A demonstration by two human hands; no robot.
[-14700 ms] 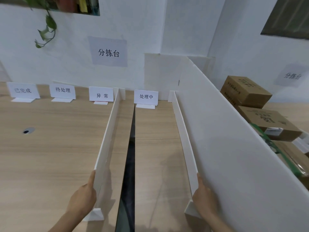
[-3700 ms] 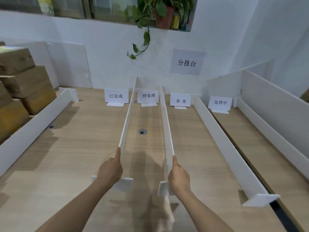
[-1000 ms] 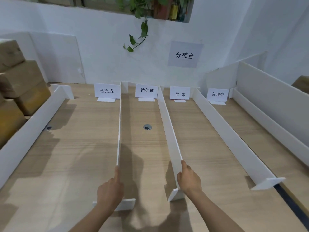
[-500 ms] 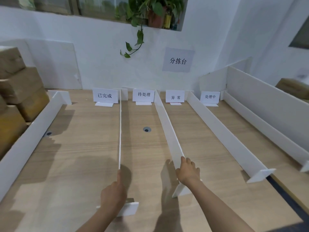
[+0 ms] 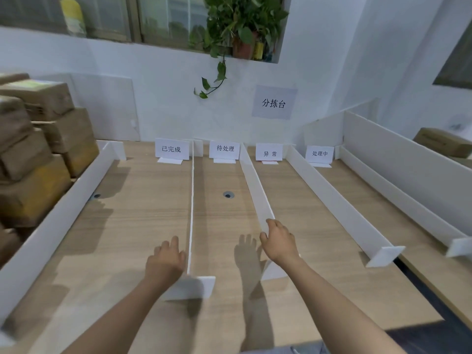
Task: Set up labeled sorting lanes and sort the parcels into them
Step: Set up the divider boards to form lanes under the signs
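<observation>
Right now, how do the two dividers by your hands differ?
The left divider is seen edge-on, a thin line; the right divider slants and shows its broad face. The left hand sits beside the left divider; the right hand sits over the right divider's top edge. Both are white, with a near foot piece.

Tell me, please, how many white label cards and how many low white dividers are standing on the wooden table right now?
White rectangular paper label cards: 4
Long low white board dividers: 5
Total: 9
</observation>
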